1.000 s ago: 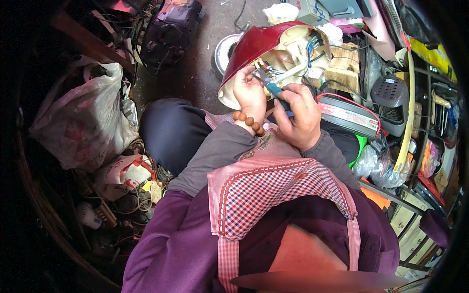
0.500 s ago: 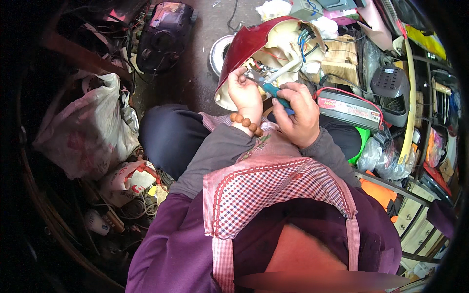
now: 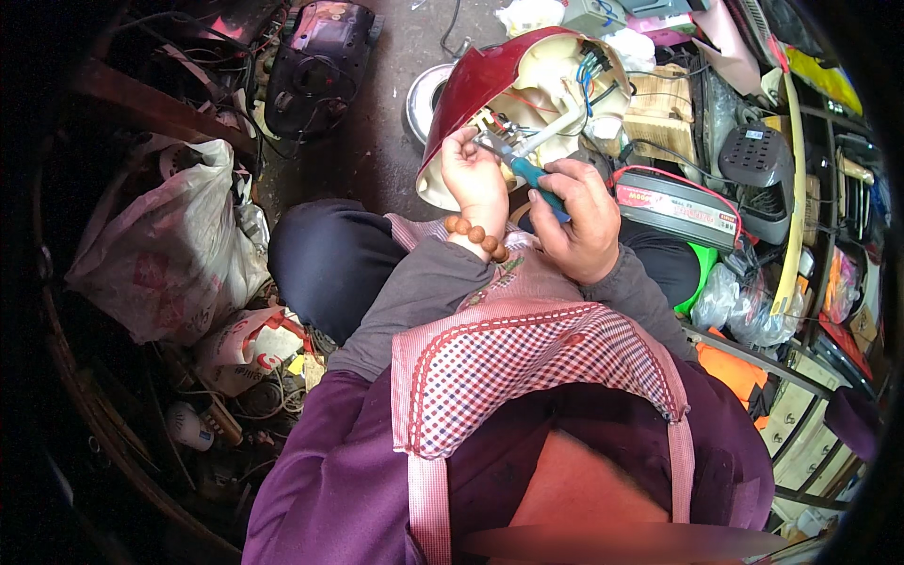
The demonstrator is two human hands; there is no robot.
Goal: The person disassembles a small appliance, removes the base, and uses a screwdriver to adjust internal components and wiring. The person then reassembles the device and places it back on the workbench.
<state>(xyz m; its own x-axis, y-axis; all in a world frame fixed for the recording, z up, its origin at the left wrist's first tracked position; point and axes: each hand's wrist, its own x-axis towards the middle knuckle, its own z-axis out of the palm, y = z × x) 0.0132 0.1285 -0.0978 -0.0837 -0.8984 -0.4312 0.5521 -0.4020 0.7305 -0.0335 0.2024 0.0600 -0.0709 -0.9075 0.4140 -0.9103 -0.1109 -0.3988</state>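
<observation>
My right hand (image 3: 576,222) is closed round the teal handle of a screwdriver (image 3: 529,173). Its metal shaft points up and left, toward my left fingertips. My left hand (image 3: 474,179), with a brown bead bracelet (image 3: 476,236) on its wrist, is at the near rim of an opened appliance housing (image 3: 480,80). Those fingers are curled together; what they pinch is too small to name. The housing is glossy red outside and cream inside, tilted with its hollow side facing right. Blue wires (image 3: 589,80) and a white tube (image 3: 556,127) show inside it.
Behind the housing's left side lies a round metal pan-like part (image 3: 426,99). A grey box-shaped electrical unit (image 3: 676,205) with a red cable is at right, beside a dark ribbed container (image 3: 756,165). A white plastic bag (image 3: 169,245) and a black appliance shell (image 3: 318,71) are at left.
Both hands stay at the housing's near rim, with the screwdriver still in my right hand. The view has shifted very slightly; little else differs.
</observation>
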